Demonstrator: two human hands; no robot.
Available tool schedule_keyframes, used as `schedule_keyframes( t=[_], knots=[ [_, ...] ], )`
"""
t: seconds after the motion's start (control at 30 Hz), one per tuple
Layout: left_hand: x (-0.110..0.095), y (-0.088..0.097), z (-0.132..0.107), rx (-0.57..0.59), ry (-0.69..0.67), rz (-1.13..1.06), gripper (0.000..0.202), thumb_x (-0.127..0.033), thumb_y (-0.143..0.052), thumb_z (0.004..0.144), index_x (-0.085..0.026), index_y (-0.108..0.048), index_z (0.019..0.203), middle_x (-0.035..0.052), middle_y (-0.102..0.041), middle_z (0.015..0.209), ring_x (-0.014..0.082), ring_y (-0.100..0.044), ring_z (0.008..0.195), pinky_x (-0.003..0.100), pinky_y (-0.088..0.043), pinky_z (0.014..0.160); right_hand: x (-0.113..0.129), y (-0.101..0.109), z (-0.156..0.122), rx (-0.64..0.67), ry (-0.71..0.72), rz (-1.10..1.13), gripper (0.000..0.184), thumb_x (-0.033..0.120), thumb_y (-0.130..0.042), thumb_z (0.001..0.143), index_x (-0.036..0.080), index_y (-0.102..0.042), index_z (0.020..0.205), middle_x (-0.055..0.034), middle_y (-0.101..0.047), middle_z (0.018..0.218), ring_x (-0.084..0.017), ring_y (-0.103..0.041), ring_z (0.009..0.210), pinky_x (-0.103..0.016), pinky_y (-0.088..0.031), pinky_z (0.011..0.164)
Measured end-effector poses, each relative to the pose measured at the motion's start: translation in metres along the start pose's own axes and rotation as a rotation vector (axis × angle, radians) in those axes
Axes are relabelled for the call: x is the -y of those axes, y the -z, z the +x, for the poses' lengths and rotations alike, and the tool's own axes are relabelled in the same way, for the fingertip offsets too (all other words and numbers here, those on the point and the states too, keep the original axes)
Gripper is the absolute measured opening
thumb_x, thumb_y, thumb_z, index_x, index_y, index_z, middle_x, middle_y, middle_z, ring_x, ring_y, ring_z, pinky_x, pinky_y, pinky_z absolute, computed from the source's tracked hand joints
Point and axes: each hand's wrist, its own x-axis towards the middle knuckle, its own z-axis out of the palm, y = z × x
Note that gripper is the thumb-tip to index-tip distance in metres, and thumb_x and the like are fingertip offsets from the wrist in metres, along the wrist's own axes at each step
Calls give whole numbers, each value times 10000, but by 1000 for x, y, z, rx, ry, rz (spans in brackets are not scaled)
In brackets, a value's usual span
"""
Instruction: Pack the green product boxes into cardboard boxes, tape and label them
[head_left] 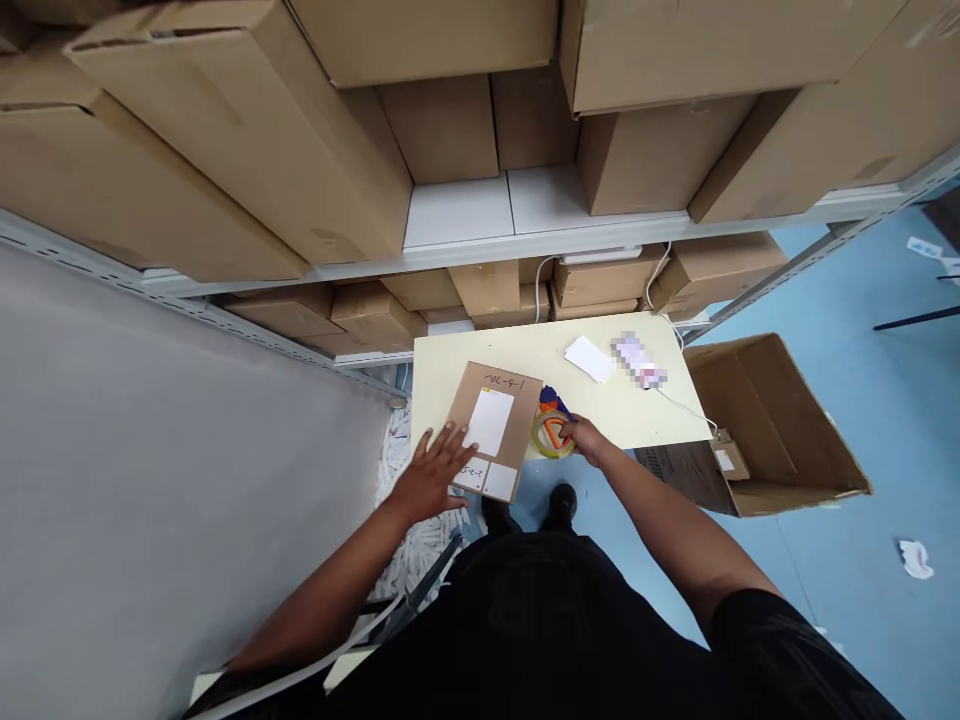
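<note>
A flat cardboard box [461, 410] with white labels and handwriting lies on the cream table [652, 430], its near end reaching past the edge. My left hand [431, 475] rests on the left side of the box with fingers spread. In my right hand [587, 438] is a tape dispenser [553, 425], blue and orange with a roll of yellowish tape. My fingers are wrapped round its handle, and it is close to the right side of the box. Behind it on the table lies a stack of white paper slips [589, 358].
Shelves packed with cardboard boxes [450, 30] rise behind the table. A blurred-out object [639, 360] with a cable lies on the table at right. A large open carton [795, 430] holding a small box stands right of the table. Paper scraps [420, 560] cover the floor at left.
</note>
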Motion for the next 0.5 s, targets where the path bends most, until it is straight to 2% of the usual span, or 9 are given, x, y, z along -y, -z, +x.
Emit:
schedule_keyframes(
  t=[0.07,0.13,0.23,0.3,0.4,0.5],
  knots=[
    [-20,-7,13,-21,-15,12,1001,-712,-714,787,-317,-343,1629,93,-225,1720,375,-81,1604,603,0,1283,16,7,10,12,-15,-42,512,189,-618,534,187,-640,1046,-12,-673,757,-190,-617,655,-280,-481,566],
    [-34,-11,28,-39,42,10,1017,-770,-668,788,-326,-322,1635,91,-227,1718,386,-61,1604,639,40,1264,31,11,18,17,-18,-80,478,174,-618,529,191,-653,1005,-1,-648,721,-164,-565,624,-254,-434,546],
    [-45,-11,44,-56,144,-7,1065,-795,-673,761,-337,-290,1643,87,-239,1716,417,-23,1599,692,49,1234,45,17,25,13,-6,-114,421,176,-623,540,196,-648,961,18,-599,672,-137,-497,588,-230,-372,522],
    [-48,-8,50,-57,200,-25,1058,-779,-688,759,-348,-292,1640,86,-257,1711,437,-11,1594,709,12,1224,42,22,22,6,-4,-122,406,185,-630,541,193,-642,947,28,-572,637,-136,-485,571,-227,-356,513],
    [-54,-4,60,-72,274,-45,1009,-754,-666,794,-345,-297,1640,88,-258,1710,444,-12,1592,708,-70,1215,7,29,-3,5,-2,-109,453,220,-620,542,195,-647,993,25,-607,655,-160,-538,591,-243,-403,535],
    [-64,-2,76,-99,330,-58,986,-758,-618,826,-337,-274,1649,86,-230,1719,436,-6,1595,703,-132,1200,-59,24,-41,52,18,31,510,261,-617,539,207,-655,1046,5,-695,775,-217,-646,727,-309,-518,652]
  ],
)
